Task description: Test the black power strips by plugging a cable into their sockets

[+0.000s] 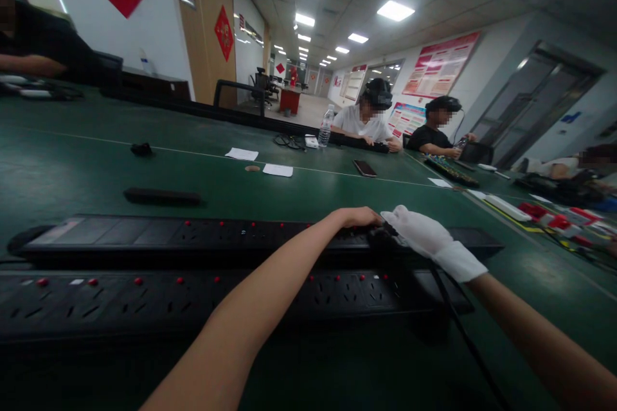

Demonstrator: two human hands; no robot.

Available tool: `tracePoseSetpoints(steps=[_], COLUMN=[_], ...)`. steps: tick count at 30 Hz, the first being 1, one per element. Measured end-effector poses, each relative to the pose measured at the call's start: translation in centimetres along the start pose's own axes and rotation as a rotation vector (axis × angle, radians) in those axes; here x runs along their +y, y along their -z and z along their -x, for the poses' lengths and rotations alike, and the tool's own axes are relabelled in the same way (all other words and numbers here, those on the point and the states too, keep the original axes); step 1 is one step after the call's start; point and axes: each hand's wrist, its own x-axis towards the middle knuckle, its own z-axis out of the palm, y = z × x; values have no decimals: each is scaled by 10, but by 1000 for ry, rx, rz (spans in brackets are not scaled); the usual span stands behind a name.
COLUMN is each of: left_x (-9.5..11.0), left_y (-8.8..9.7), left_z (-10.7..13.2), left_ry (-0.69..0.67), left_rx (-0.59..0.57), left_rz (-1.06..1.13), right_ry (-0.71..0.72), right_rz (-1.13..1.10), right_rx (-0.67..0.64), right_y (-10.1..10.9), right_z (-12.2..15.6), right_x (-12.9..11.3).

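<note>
Two long black power strips lie side by side across the green table, the rear strip point(168, 231) and the front strip point(110, 298), both with rows of sockets and small red parts. My right hand point(424, 231), in a white glove, is closed around a black plug point(383, 241) over the right part of the rear strip. From under that hand a black cable point(463, 321) runs down to the lower right. My bare left hand point(359, 216) reaches to the same spot, close to the plug. Its fingertips are hidden, and whether it grips anything does not show.
Behind the strips lie a black bar point(161, 196), white paper slips point(278, 170) and a phone point(365, 168). A water bottle point(326, 127) stands farther back. Red and white items point(559, 221) lie at right. Several people sit around the table.
</note>
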Motion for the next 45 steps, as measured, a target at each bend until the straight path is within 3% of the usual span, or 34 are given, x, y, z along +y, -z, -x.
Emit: tracePoseSetpoints(steps=[7, 19, 22, 28, 40, 45], left_x=[0, 4, 4, 4, 9, 7], left_y=[-1, -2, -2, -3, 9, 14], left_z=[-1, 6, 5, 5, 9, 24], left_ry=[26, 116, 107, 91, 42, 27], left_rx=[84, 91, 103, 118, 51, -2], left_rz=[40, 96, 73, -5, -287, -407], right_ry=[15, 128, 100, -71, -23, -107], right_rz=[81, 106, 114, 121, -39, -175], right_rx=[-10, -3, 17, 77, 9, -11], right_y=[-1, -1, -6, -10, -2, -7], right_z=[-12, -20, -18, -4, -9, -12], right_x=[-4, -3, -5, -23, -23, -19])
